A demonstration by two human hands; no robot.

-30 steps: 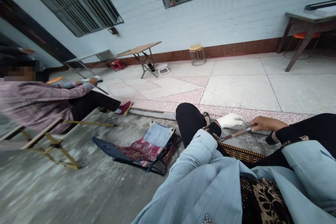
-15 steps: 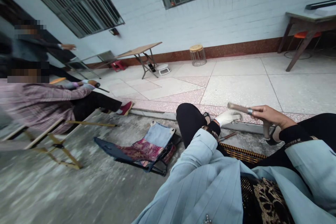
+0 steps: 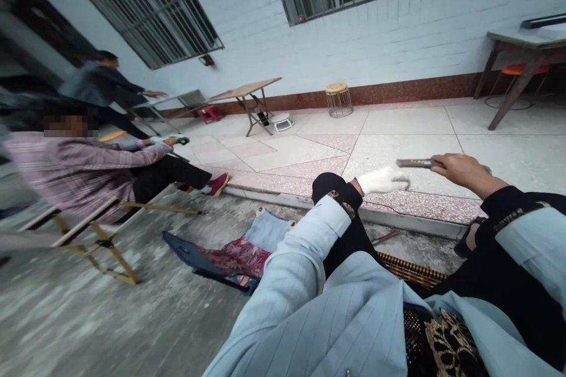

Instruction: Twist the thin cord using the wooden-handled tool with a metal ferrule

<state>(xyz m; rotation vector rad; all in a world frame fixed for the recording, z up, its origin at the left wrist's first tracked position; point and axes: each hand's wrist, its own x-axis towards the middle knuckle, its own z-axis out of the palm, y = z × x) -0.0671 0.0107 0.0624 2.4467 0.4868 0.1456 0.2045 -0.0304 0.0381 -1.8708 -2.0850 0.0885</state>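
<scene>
A short, brown, rod-shaped handle with a silver metal collar (image 3: 414,163) is held up in front of the wearer, with the pale tiled floor (image 3: 309,151) beyond it. Its long axis runs left to right across the scene, nearly level; the blunt brown end points left and the collar lies at the right, against the bare right hand (image 3: 464,172). The fingers of that hand are clamped on the collar end; what lies inside the grip is hidden. The left hand (image 3: 382,180), in a white knitted glove, reaches right with its fingers loosely bent and unclenched, just beside the handle's blunt end; whether glove and handle touch, I cannot tell. Nearer than both hands, a thin reddish-brown stick (image 3: 385,238) lies near a yellow-and-black woven piece (image 3: 413,271) between the wearer's black-trousered legs. To the left stands a low folding chair of blue denim and red patterned cloth (image 3: 236,254), and farther left sits a person in a pink plaid shirt (image 3: 99,165)
</scene>
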